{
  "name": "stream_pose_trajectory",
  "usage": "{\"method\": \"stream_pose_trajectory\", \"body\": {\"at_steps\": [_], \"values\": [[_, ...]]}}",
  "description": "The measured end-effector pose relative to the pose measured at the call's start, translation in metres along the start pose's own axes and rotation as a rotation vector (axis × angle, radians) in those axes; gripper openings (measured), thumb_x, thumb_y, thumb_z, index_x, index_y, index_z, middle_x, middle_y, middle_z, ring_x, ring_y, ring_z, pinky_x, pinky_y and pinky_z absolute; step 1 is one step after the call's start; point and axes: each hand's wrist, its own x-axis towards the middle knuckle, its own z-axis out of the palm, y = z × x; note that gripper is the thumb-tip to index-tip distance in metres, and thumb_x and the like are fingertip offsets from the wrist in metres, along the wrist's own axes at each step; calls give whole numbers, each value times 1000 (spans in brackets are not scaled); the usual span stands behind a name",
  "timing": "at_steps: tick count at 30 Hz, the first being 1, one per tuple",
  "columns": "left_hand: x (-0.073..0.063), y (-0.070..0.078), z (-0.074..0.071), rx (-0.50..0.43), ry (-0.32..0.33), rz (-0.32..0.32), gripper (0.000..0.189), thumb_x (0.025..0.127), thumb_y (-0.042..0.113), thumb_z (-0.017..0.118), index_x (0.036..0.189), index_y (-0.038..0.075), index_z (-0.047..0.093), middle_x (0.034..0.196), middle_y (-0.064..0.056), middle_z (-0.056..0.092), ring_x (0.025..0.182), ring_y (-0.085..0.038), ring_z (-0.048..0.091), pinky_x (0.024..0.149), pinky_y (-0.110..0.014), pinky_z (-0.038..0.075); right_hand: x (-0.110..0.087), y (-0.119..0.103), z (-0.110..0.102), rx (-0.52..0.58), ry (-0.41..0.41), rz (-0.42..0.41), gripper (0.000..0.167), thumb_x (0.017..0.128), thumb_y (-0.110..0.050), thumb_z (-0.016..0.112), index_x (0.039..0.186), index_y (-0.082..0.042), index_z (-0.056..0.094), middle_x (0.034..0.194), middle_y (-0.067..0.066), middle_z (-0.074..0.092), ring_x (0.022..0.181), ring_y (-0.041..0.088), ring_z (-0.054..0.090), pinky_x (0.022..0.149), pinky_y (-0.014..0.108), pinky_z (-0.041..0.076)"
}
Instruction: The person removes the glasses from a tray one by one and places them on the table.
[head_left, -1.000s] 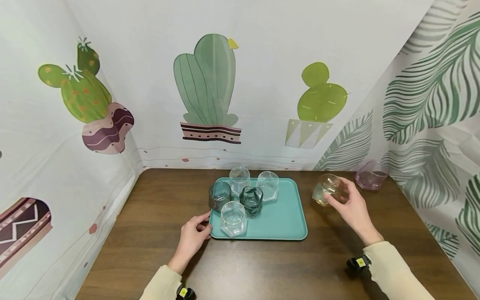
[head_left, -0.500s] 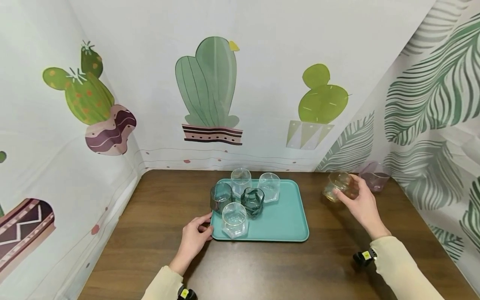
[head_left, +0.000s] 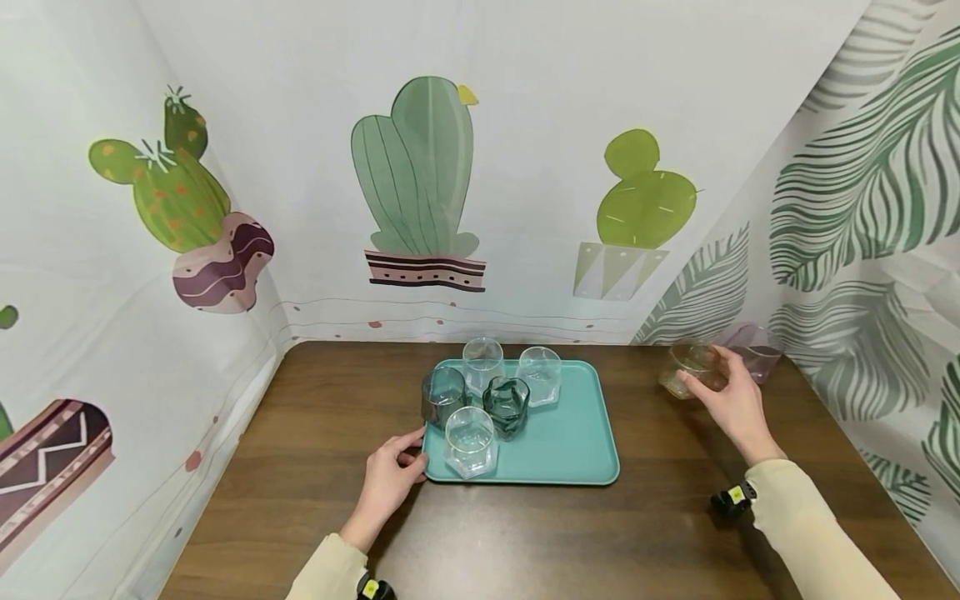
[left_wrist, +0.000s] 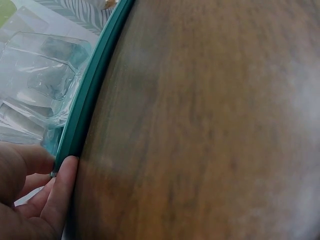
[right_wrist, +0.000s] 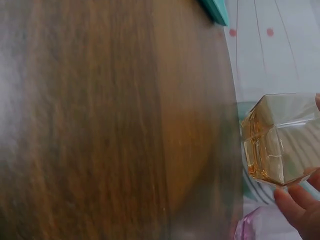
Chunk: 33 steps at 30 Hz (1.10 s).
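Note:
My right hand (head_left: pixel 738 408) grips an amber-tinted glass (right_wrist: pixel 265 145) at the back right of the table, in front of a pink-purple glass (head_left: pixel 759 358). Thumb and fingers lie around the amber glass's sides. At the front left corner of a teal tray (head_left: pixel 558 450), my left hand (head_left: pixel 392 475) holds the rim between thumb and fingers (left_wrist: pixel 62 190). On the tray's left half stand several glasses: a grey-blue one (head_left: pixel 442 400), a dark green faceted one (head_left: pixel 506 408), a clear one (head_left: pixel 471 450) with a gold rim in front, and clear ones (head_left: pixel 540 379) behind.
The brown wooden table (head_left: pixel 555 542) meets a white wall hanging (head_left: pixel 525 167) with printed cacti and leaves along its back and sides. Black wrist cameras (head_left: pixel 731 502) sit at both sleeves.
My right hand has carried the amber glass to the right and back, so it now overlaps the pink-purple glass in the head view. My left hand stays at the tray corner.

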Motion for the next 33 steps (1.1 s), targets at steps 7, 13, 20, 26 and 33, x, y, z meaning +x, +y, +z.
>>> {"method": "stream_pose_trajectory", "body": {"at_steps": [7, 13, 20, 26, 33], "values": [[-1, -1, 0, 12, 0, 3, 41, 89, -7, 73, 130, -1, 72, 109, -16, 71, 72, -12, 67, 57, -21, 62, 6, 8, -2, -14, -1, 25, 82, 97, -36, 74, 157, 3, 34, 142, 38, 51, 123, 49, 55, 84, 22, 48], [-2, -1, 0, 10, 7, 2, 41, 89, -7, 73, 129, 0, 72, 108, -16, 71, 72, -12, 67, 57, -21, 62, 13, 11, -1, -16, 25, 61, 84, 99, -37, 71, 156, 8, 31, 143, 41, 48, 124, 55, 53, 101, 66, 48], [-2, -1, 2, 8, -1, 1, 41, 89, -7, 73, 129, -1, 72, 109, -16, 71, 72, -11, 67, 57, -21, 62, 20, 11, -2, -29, 53, 78, 84, 99, -36, 71, 155, 10, 31, 139, 40, 50, 123, 54, 52, 100, 65, 46], [-1, -2, 2, 19, 3, 5, 41, 89, -7, 73, 129, -1, 72, 109, -16, 71, 71, -9, 66, 57, -22, 63, 25, 14, -1, -43, 49, 91, 82, 100, -37, 69, 154, 11, 31, 131, 36, 49, 114, 50, 49, 94, 64, 44], [-2, -1, 2, 22, 5, 9, 41, 89, -7, 73, 129, 0, 72, 108, -16, 71, 71, -8, 65, 57, -21, 63, 28, 17, 0, -50, 61, 101, 80, 100, -35, 69, 153, 12, 32, 129, 35, 50, 110, 47, 50, 91, 61, 45]]}}
